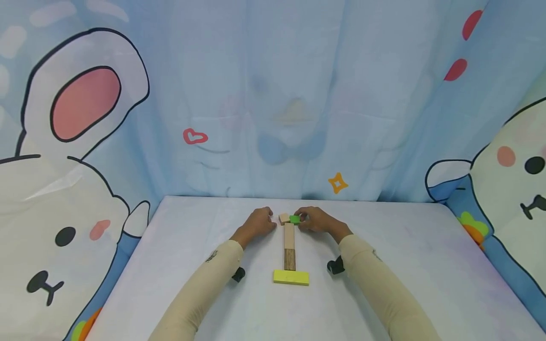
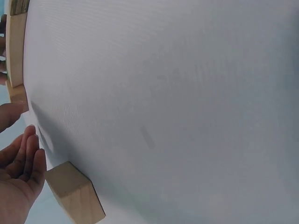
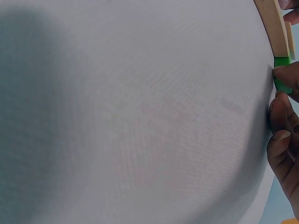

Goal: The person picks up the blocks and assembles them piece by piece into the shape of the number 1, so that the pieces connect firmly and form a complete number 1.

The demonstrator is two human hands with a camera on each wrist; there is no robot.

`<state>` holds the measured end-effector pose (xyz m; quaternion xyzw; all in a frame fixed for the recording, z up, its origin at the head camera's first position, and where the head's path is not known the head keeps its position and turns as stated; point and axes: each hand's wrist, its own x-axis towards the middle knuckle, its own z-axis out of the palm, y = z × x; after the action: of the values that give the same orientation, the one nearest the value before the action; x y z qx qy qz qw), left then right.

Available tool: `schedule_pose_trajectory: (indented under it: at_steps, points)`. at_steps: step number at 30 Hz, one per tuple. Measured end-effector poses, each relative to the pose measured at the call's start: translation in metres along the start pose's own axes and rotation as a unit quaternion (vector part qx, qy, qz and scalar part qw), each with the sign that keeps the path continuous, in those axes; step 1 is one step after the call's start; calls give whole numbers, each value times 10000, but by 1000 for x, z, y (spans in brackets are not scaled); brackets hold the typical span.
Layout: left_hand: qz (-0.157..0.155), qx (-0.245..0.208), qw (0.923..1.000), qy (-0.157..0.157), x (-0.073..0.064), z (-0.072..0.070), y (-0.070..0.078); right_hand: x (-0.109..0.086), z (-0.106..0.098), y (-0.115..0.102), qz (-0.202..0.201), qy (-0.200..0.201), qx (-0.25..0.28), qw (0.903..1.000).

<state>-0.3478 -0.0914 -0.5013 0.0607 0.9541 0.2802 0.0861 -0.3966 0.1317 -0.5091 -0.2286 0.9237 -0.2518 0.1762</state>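
Note:
In the head view, my right hand point(image 1: 316, 219) pinches a green block point(image 1: 295, 219) at the top of a row of blocks. My left hand point(image 1: 259, 222) is just left of a small plain wooden block point(image 1: 284, 218), thumb and fingers apart. Below these two blocks runs a light wooden block point(image 1: 289, 236), then a darker brown block point(image 1: 290, 259). Across the near end lies a yellow block point(image 1: 291, 277). Another wooden block point(image 2: 74, 192) stands beside my left fingers in the left wrist view; I cannot pick it out in the head view.
A white-covered table point(image 1: 204, 218) carries the blocks. Behind it hangs a blue curtain point(image 1: 277, 57) printed with cartoon animals. Dark wrist devices point(image 1: 335, 265) sit under both forearms, close above the tabletop.

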Motion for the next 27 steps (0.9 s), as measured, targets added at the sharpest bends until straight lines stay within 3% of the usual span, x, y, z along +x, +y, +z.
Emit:
schedule_pose_trajectory:
  at_steps: [8,16,27]
  points:
    - [14,-89,9999,82,-6,-6,-4,0,1,2,-2,9,72,10000]
    - [-78,-153,9991,380,-17,-15,-9,-1,1,1,-115,63,27,9999]
    - [-27,-111,9994,335,-27,-18,-18,2,2,4,-81,36,29,10000]
